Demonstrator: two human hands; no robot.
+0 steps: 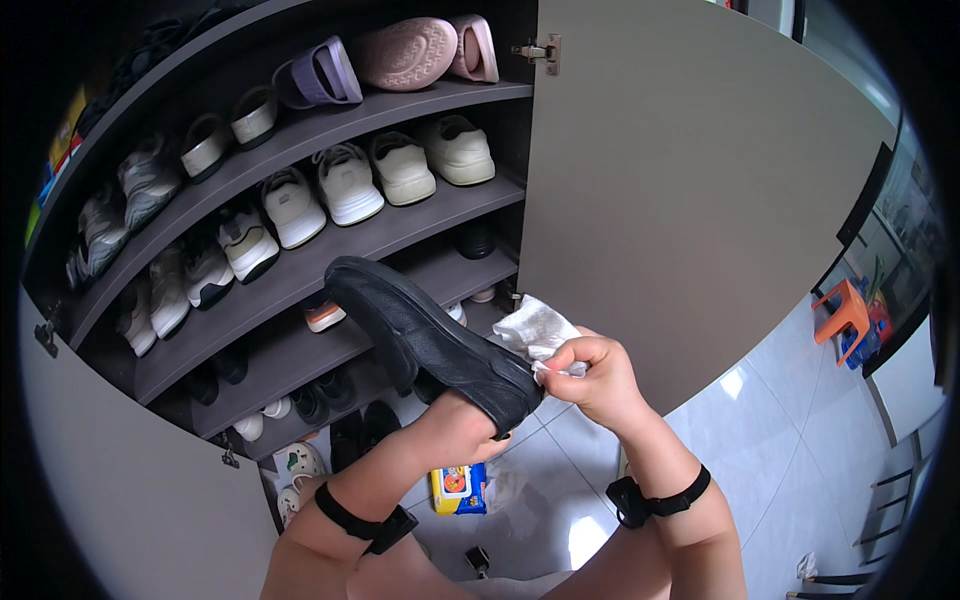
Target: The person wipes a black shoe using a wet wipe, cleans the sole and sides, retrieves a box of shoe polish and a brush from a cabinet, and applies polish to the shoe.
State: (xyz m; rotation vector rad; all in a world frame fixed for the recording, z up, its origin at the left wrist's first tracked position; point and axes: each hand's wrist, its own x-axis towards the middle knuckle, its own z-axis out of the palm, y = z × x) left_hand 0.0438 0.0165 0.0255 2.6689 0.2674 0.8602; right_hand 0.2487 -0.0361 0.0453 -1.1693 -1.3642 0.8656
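A black leather shoe [420, 330] is held up in front of me, tilted, its toe pointing to the upper left and its heel toward my right hand. My left hand [470, 425] grips it at the heel end from below; most of those fingers are hidden by the shoe. Pinched between the thumb and fingers of my right hand [597, 385] is a crumpled white wipe [535, 328] with grey smudges. The wipe is up against the shoe's heel. Below the shoe, a yellow and blue pack of wipes [458, 490] lies on the tiled floor.
An open shoe cabinet [300, 240] stands ahead, its shelves lined with sneakers [348, 185], sandals and pink slippers [410, 52]. Its beige right door [690, 180] is swung wide. Clogs [303, 460] sit on the floor at left. An orange stool [845, 320] is far right.
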